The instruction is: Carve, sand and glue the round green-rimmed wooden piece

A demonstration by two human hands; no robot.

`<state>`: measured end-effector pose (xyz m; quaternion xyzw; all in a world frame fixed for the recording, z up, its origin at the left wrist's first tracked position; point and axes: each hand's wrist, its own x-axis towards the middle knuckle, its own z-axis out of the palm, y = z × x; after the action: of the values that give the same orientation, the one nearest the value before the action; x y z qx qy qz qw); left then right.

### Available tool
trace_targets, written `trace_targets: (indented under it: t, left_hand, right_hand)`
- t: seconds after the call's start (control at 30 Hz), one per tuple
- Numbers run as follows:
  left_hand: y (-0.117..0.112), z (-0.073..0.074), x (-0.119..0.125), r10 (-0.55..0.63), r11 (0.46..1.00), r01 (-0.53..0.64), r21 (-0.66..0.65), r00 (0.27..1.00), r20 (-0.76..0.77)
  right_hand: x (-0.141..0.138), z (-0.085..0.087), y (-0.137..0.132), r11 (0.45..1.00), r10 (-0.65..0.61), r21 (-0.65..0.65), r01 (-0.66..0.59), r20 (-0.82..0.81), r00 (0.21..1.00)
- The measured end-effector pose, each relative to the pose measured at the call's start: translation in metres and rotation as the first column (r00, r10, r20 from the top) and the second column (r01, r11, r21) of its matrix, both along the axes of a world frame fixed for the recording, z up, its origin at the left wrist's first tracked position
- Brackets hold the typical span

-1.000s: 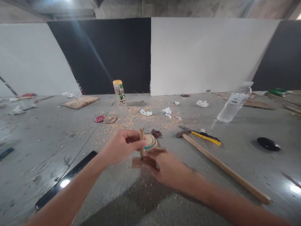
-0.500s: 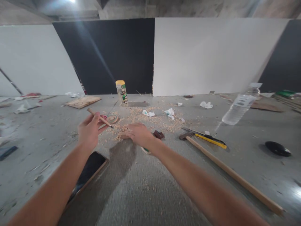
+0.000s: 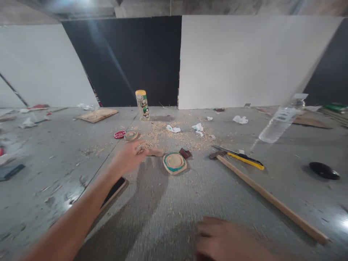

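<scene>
My left hand [image 3: 129,157] reaches over the wood shavings with its fingers stretched and a little apart. Its fingertips are by the left end of a small flat wooden block [image 3: 155,152]; whether they touch it I cannot tell. The pointed wooden-handled tool does not show now. Right of the block lies a carved wooden piece [image 3: 174,162] with a green painted border, and a dark reddish-brown folded scrap [image 3: 185,153] touches its upper edge. Low in the view, my right hand [image 3: 217,237] is blurred by motion, its fingers partly curled and their grip unclear.
A hammer [image 3: 266,195], a yellow utility knife [image 3: 246,160] and a black computer mouse [image 3: 324,170] lie right. A water bottle [image 3: 281,121] and yellow-capped tumbler [image 3: 142,105] stand farther back. Beyond my left hand are a red round tin [image 3: 119,135] and wooden disc [image 3: 131,135]. A phone [image 3: 114,192] lies under my left forearm.
My right hand has drawn back toward me, uncovering the block and the green-bordered piece. My left hand has moved right and down, and the tool it held is out of sight.
</scene>
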<state>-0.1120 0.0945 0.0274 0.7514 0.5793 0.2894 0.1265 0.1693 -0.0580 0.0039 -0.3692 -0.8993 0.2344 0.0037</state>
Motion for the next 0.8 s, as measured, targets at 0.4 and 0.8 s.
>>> trace_targets:
  t: [0.4,0.8]
  left_hand:
    - [-0.008,-0.017,0.08,-0.274,0.957,0.265,-0.116,0.96,-0.066]
    - [0.011,-0.025,0.069,-0.125,0.989,0.136,-0.065,0.98,0.155]
  right_hand:
    - [0.072,0.014,0.082,0.877,-0.436,0.214,0.43,-0.022,0.9]
    - [0.003,0.012,0.122,0.864,-0.398,0.382,0.327,0.122,0.909]
